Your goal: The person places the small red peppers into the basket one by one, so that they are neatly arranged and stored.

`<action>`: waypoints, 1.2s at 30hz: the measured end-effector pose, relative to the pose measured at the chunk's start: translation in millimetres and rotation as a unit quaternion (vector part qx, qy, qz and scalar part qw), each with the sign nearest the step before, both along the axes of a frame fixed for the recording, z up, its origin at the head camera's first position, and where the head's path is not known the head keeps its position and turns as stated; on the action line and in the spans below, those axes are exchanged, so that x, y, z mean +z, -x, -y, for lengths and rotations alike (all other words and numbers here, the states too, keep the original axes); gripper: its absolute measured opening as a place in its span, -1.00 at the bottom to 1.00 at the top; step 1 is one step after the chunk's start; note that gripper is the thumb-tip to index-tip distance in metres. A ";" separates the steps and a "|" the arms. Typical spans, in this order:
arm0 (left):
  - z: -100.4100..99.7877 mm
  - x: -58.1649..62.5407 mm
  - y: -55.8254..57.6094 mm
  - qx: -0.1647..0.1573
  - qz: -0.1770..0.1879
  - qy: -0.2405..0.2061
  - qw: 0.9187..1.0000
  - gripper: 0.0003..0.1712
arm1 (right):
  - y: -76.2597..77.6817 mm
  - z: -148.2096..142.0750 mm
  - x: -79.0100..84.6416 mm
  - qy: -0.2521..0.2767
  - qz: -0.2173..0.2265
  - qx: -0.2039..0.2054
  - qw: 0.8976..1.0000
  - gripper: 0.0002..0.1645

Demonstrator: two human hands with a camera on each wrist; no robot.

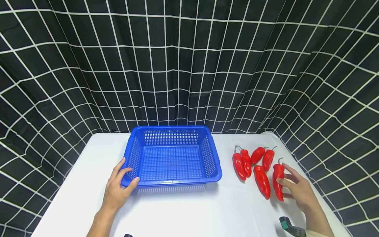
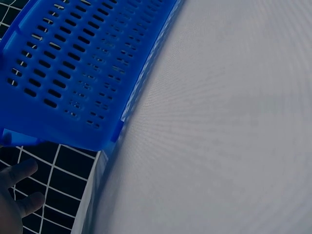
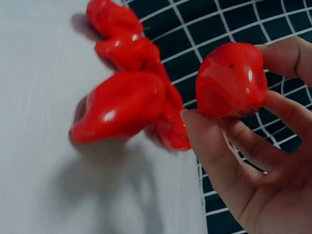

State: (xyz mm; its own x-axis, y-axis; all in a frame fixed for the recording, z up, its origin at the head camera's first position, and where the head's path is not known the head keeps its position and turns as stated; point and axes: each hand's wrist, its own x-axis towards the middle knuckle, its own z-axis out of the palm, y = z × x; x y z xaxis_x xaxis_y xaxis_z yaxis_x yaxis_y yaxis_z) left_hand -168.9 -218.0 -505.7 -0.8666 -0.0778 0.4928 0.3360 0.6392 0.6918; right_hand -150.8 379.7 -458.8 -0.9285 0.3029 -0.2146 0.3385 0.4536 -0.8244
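Observation:
My right hand (image 1: 300,191) pinches a long red pepper (image 1: 278,182) between thumb and fingers. In the right wrist view the rounded end of this held pepper (image 3: 230,80) shows above the other red peppers (image 3: 119,105). Several more red peppers (image 1: 262,181), some with curved stems, lie grouped just left of that hand. At the left front corner of a blue plastic basket (image 1: 176,182), my left hand (image 1: 115,194) rests with spread fingers over the rim. Two of its fingers (image 2: 22,173) show beyond the basket's slotted wall (image 2: 63,63) in the left wrist view.
A white-covered table (image 1: 189,210) carries the basket and the peppers. Dark curtain (image 1: 177,65) with a white grid surrounds its back and sides. A dark strap-like device (image 1: 291,227) sits by my right wrist.

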 end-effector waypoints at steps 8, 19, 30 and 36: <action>0.3 -1.2 0.1 0.002 0.005 0.001 1.000 -0.54 | -5.8 18.3 11.2 0.049 -0.040 -0.011 0.998 0.08; -0.1 0.1 0.2 0.002 -0.008 0.004 1.000 -0.58 | -17.5 40.6 31.2 0.163 -0.136 -0.015 0.977 -0.07; 0.0 -2.3 1.2 0.001 -0.014 0.002 1.000 -0.57 | -29.6 73.6 48.0 0.217 -0.219 0.001 0.951 -0.13; 0.4 -1.8 1.2 0.003 -0.011 0.002 1.000 -0.57 | -36.3 89.3 52.1 0.228 -0.242 -0.013 0.943 -0.15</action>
